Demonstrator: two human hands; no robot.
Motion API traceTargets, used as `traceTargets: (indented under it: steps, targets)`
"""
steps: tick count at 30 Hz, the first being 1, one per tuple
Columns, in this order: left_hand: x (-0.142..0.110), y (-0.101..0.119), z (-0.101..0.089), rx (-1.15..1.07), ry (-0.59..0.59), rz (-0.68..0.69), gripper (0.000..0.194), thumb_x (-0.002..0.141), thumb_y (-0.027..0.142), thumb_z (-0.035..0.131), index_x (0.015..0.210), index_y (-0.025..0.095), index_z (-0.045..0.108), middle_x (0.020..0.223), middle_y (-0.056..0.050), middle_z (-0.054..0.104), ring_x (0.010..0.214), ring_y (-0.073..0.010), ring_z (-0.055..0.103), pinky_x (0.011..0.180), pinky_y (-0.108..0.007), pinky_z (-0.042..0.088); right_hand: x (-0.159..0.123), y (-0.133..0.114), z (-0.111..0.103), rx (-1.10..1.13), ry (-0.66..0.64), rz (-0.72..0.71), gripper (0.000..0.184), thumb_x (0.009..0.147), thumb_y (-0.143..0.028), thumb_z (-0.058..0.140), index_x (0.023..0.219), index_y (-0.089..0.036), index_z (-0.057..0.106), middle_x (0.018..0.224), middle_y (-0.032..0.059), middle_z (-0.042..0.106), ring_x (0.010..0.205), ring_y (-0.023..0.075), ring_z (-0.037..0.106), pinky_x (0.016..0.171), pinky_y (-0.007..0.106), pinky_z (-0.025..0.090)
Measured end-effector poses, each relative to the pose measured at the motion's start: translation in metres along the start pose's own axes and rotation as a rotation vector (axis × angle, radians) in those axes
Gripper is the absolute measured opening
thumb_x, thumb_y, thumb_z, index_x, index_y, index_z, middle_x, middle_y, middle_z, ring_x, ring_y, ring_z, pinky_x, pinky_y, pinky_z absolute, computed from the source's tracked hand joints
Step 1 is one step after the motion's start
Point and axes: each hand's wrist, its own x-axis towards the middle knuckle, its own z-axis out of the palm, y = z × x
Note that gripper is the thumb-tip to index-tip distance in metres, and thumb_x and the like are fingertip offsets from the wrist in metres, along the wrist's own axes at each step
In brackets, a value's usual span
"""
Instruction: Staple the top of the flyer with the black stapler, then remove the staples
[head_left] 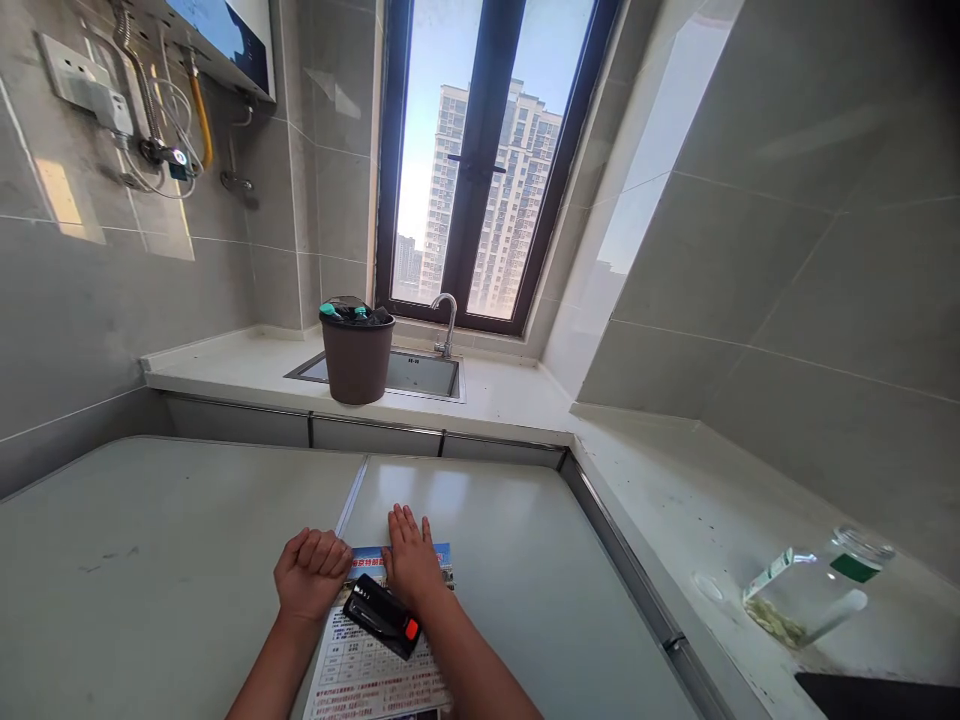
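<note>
A printed leaflet (371, 672) with blue header and tables lies on the grey tabletop (172, 570) close to me. My right hand (410, 560) lies flat on its top edge, fingers stretched out. My left hand (310, 578) rests curled in a fist at the leaflet's upper left corner, with nothing visible in it. A small black device (382, 615) with a red button lies on the leaflet between my wrists.
A brown bin (357, 352) with rubbish stands on the white counter (247, 370) beside the sink (420, 375) and tap under the window. A glass jar (814, 592) lies on its side on the right counter. A water heater with hoses hangs top left.
</note>
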Motion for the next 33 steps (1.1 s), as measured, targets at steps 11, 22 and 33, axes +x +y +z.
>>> traceTargets:
  steps: [11,22,33]
  targets:
    - [0.001,-0.005,0.004,0.057,-0.002,-0.021,0.062,0.087,0.026,0.057,0.05,0.021,0.007,0.049,0.007,-0.008,0.045,-0.0113,-0.006,0.042,-0.032,0.011,-0.086,0.123,-0.123,-0.297,0.053,0.531,0.031,0.098,-0.025,0.053,0.074,-0.02,0.071,0.081,0.0055,0.075,0.074,0.0158,0.067,0.06,0.024,0.033]
    - [0.005,-0.012,0.008,0.204,0.009,-0.052,0.059,0.087,0.026,0.054,0.053,0.022,0.006,0.051,0.007,-0.006,0.046,-0.0116,-0.003,0.041,-0.03,0.018,-0.128,0.195,-0.143,-0.431,0.058,0.737,0.036,0.096,-0.028,0.045,0.077,-0.02,0.074,0.081,0.0108,0.075,0.069,0.0202,0.067,0.056,0.029,0.026]
    - [0.008,-0.017,0.011,0.361,0.055,-0.02,0.065,0.094,0.037,0.053,0.054,0.02,0.005,0.054,0.006,-0.007,0.042,-0.0103,0.001,0.04,-0.028,0.018,-0.127,0.159,-0.146,-0.155,0.31,0.41,0.043,0.1,-0.036,0.045,0.063,-0.02,0.058,0.066,0.0041,0.06,0.062,0.0159,0.051,0.062,0.028,0.033]
